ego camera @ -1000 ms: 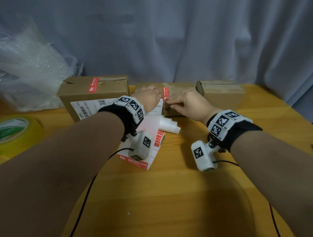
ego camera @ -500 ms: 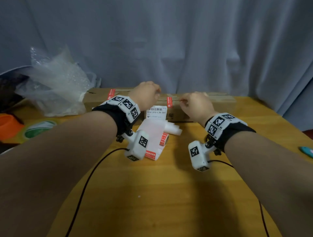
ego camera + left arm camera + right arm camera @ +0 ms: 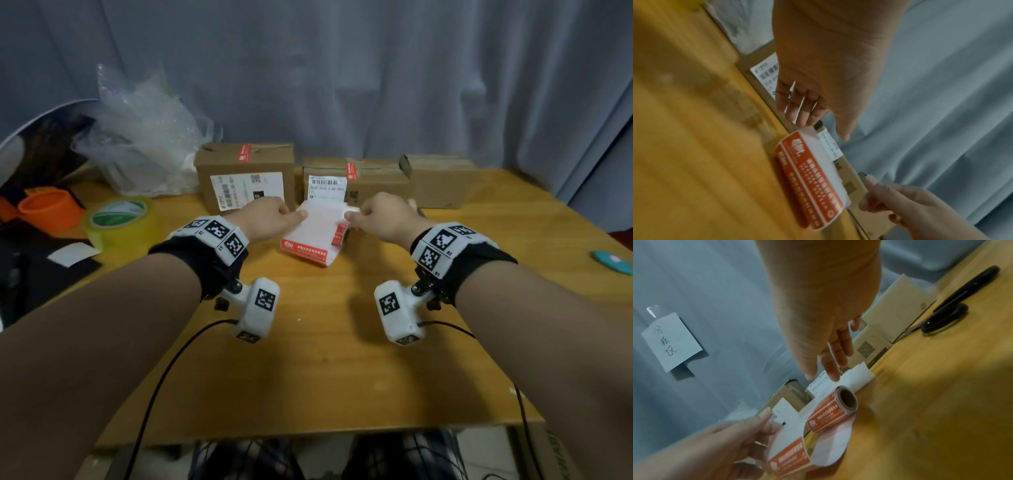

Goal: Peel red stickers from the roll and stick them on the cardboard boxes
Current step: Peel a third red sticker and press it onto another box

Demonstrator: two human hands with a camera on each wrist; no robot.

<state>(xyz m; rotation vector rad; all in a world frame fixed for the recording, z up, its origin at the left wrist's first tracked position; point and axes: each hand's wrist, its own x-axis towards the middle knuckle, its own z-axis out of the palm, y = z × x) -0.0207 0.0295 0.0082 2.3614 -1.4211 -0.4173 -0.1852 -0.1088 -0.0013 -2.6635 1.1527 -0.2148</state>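
Three cardboard boxes stand in a row at the back of the table. The left box (image 3: 245,178) and the middle box (image 3: 373,186) each carry a red sticker (image 3: 351,171) over the top edge; the right box (image 3: 443,186) shows none. The sticker roll (image 3: 317,234) lies in front of the middle box, its white backing strip (image 3: 857,374) unrolled, with red stickers (image 3: 812,178) on it. My left hand (image 3: 274,217) reaches the strip's left edge with nearly straight fingers (image 3: 799,113). My right hand (image 3: 375,216) hovers at the strip's free end, thumb and forefinger (image 3: 833,374) apart.
A yellow-green tape roll (image 3: 120,219), an orange ring (image 3: 51,209) and bubble wrap (image 3: 147,137) sit at the left. Black scissors (image 3: 953,305) lie to the right of the boxes. A teal object (image 3: 613,262) rests near the right table edge. A grey curtain hangs behind.
Both hands came down and back from the top of the middle box, where the red sticker stays, to the roll on the table. The head view has pulled back.
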